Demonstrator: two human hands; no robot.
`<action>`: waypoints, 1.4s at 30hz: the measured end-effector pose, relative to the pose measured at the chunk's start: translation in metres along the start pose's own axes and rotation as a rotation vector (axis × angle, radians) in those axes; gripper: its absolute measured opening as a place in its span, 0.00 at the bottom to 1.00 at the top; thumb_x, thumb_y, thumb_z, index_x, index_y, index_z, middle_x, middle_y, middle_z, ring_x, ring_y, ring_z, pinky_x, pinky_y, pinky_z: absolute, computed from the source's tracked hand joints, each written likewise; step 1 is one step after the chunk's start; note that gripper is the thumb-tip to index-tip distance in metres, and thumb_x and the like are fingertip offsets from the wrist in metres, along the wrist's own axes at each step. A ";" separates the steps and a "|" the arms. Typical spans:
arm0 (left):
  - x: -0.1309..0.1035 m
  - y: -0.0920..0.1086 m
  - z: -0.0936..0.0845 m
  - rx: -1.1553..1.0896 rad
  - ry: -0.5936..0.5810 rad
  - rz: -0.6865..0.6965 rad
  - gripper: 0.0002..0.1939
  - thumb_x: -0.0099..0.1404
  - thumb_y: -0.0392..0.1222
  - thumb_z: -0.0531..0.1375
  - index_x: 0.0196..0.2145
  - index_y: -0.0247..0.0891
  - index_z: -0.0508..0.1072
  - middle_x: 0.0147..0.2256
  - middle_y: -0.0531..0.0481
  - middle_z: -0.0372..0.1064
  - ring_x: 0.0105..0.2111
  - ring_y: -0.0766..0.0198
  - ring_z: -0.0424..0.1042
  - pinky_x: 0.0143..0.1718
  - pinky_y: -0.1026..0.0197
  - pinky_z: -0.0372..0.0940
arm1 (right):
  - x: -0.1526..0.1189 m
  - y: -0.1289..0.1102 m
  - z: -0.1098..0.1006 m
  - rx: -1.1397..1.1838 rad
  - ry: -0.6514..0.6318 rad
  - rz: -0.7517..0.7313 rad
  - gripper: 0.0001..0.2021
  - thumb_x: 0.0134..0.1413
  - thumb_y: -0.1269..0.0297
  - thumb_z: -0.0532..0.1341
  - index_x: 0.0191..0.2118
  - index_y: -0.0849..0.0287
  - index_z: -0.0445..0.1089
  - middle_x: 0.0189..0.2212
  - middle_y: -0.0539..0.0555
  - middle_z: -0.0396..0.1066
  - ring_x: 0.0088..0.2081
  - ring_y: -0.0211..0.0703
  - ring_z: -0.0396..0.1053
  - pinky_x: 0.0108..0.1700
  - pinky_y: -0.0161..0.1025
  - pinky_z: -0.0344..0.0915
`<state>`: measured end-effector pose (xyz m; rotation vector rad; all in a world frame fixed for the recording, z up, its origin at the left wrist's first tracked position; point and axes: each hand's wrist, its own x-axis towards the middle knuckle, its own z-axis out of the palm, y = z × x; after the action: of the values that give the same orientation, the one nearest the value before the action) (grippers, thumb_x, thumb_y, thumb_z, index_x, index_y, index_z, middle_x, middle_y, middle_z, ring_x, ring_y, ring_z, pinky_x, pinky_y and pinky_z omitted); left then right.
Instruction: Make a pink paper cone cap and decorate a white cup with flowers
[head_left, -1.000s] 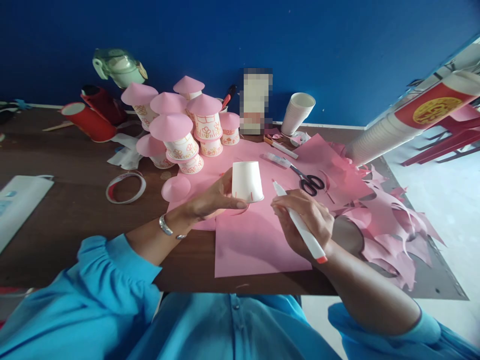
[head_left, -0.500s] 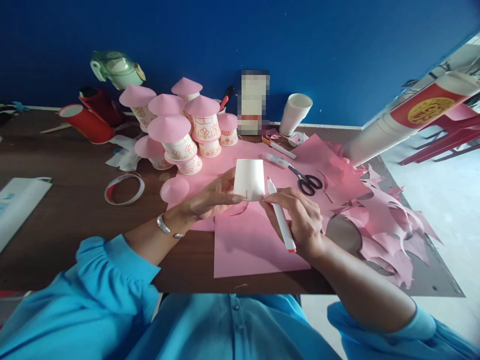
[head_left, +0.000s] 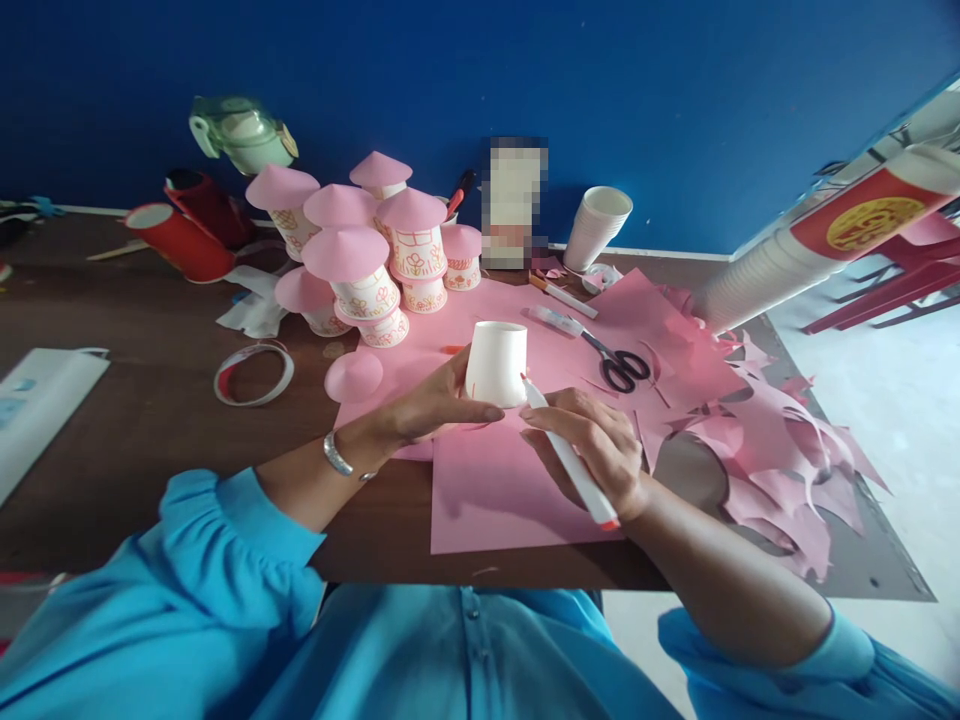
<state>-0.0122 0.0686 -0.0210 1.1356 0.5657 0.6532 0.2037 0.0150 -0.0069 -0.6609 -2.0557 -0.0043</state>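
A white paper cup (head_left: 498,362) is held upside down by my left hand (head_left: 435,400), its thumb along the lower rim and its fingers behind the left side. Short red lines mark the cup near that rim. My right hand (head_left: 592,440) is closed around a white marker (head_left: 571,462) with a red end. The marker's tip is at the right side of the cup, near the rim; whether it touches is hard to tell. Beneath both hands lie pink paper sheets (head_left: 510,510).
Several decorated cups with pink cone tops (head_left: 349,255) stand behind, left of centre. Scissors (head_left: 624,370), a capped marker (head_left: 564,296) and pink paper scraps (head_left: 780,460) lie to the right. A tape roll (head_left: 253,374) is at left; stacked cups (head_left: 598,228) stand by the wall.
The cup has turned in my left hand, so its red mark sits further left. My right fingers have left the cup's edge, and the marker tip has come to the cup's right side.
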 end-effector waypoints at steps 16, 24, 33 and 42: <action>-0.002 -0.003 -0.004 0.090 0.049 0.002 0.31 0.56 0.45 0.74 0.55 0.42 0.71 0.51 0.43 0.73 0.51 0.50 0.72 0.49 0.49 0.68 | 0.005 -0.007 0.002 -0.028 0.091 0.047 0.10 0.59 0.75 0.66 0.43 0.56 0.68 0.27 0.49 0.76 0.26 0.40 0.77 0.27 0.34 0.75; -0.001 -0.001 -0.002 0.079 0.063 -0.026 0.33 0.54 0.44 0.75 0.55 0.42 0.69 0.51 0.43 0.73 0.51 0.50 0.71 0.49 0.49 0.67 | 0.008 -0.008 0.001 -0.061 0.070 0.024 0.09 0.60 0.75 0.65 0.43 0.58 0.67 0.27 0.50 0.76 0.26 0.39 0.77 0.28 0.33 0.75; -0.001 -0.004 -0.001 0.055 0.054 -0.019 0.33 0.55 0.43 0.75 0.55 0.43 0.69 0.50 0.44 0.73 0.51 0.51 0.71 0.50 0.48 0.67 | 0.008 -0.007 0.002 -0.062 0.060 0.019 0.09 0.61 0.75 0.65 0.42 0.58 0.67 0.27 0.50 0.76 0.26 0.38 0.77 0.27 0.33 0.75; -0.001 -0.003 -0.002 0.081 0.060 -0.046 0.37 0.55 0.45 0.75 0.58 0.42 0.67 0.51 0.43 0.73 0.53 0.49 0.72 0.53 0.46 0.68 | 0.008 -0.007 0.002 -0.074 0.043 0.029 0.07 0.62 0.74 0.64 0.42 0.58 0.66 0.27 0.51 0.76 0.26 0.39 0.77 0.28 0.33 0.74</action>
<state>-0.0138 0.0684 -0.0242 1.1780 0.6728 0.6309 0.1956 0.0132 -0.0002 -0.7297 -2.0123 -0.0780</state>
